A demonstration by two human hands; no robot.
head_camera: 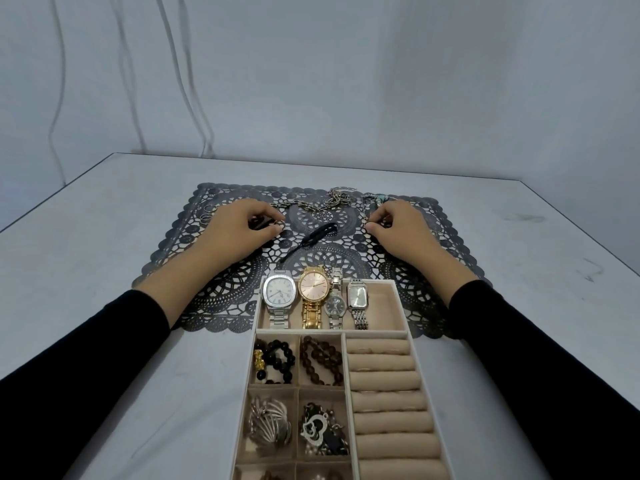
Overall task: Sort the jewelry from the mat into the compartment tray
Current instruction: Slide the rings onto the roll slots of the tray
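Both hands down on the lace mat (214,299), beyond the tray (257,320) on the desk (104,271); L hand (239,225) curled over a small dark bit (260,223), can't tell if it's gripped; R hand (398,226) pinching a tiny silvery piece (369,224) btwn thumb & forefinger; chains (334,199), rings (209,213) & black cord (311,237) lie on mat; four watches (313,296) in tray's far compartment.

no brand, number or word can be read; the dials of the watches (313,289) in the tray (403,306) are too small.
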